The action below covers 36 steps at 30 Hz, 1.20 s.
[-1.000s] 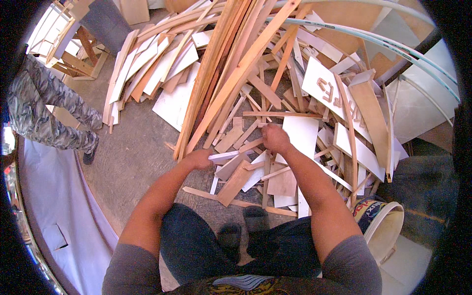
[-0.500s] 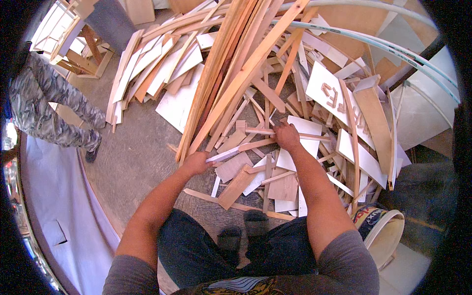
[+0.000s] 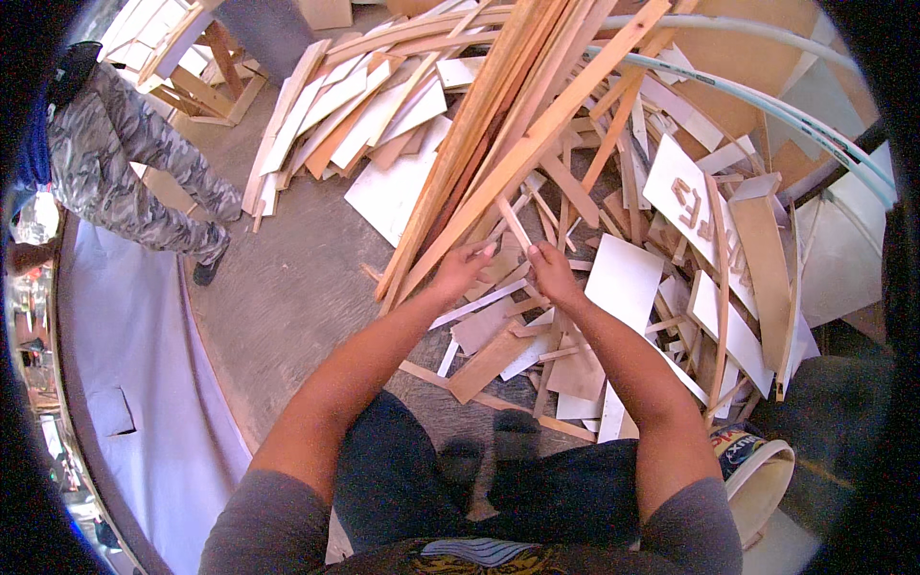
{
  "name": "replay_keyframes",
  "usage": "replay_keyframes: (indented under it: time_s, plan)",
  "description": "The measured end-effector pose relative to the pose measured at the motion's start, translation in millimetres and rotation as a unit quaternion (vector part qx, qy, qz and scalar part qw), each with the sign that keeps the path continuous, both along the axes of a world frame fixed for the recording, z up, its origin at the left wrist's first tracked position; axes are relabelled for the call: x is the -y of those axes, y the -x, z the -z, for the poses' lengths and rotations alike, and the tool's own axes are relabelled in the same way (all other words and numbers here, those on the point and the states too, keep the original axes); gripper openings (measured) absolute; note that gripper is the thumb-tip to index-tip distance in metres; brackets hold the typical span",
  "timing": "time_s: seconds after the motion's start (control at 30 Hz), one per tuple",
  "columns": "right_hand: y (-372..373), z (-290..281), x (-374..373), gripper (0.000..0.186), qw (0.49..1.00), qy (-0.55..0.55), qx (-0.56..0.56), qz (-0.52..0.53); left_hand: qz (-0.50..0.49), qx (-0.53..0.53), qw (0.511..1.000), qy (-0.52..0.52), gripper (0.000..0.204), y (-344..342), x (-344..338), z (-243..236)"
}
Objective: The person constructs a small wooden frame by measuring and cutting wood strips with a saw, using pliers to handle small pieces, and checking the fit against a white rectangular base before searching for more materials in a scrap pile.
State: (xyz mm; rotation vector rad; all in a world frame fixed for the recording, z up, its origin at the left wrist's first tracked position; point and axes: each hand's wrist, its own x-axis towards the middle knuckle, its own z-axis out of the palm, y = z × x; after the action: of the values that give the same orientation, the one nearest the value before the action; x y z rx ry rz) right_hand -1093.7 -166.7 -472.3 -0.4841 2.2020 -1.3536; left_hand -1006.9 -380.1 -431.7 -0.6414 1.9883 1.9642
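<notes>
My right hand [image 3: 553,275] is closed around the lower end of a narrow wooden strip [image 3: 515,223], which points away and slightly to the left. Just left of it, my left hand [image 3: 465,269] has its thumb and fingers apart, and I see nothing held in it. Both hands hover over a loose heap of wood offcuts. Under them lie a thin white-edged strip [image 3: 481,303] and a pinkish flat offcut [image 3: 482,326]. A square white board [image 3: 623,273] lies right of my right hand.
Long planks [image 3: 479,144] slant across the heap beyond my left hand. More white offcuts [image 3: 398,105] are piled at the far left. A white bucket [image 3: 760,484] lies tipped at the lower right. A person in camouflage trousers [image 3: 134,163] stands at the left, and pale pipes [image 3: 757,96] arch overhead.
My left hand has let go of the long strip and moved right, toward my right hand. My right hand now holds a strip pointing away. The whole view has shifted a little.
</notes>
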Motion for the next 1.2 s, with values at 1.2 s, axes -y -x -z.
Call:
replay_keyframes:
  time_s: [1.2]
  plan:
    - [6, 2, -30, 0.050, 0.885, -0.404, -0.193, -0.130, 0.018, -0.031, 0.999, 0.007, 0.043, -15, -1, -37]
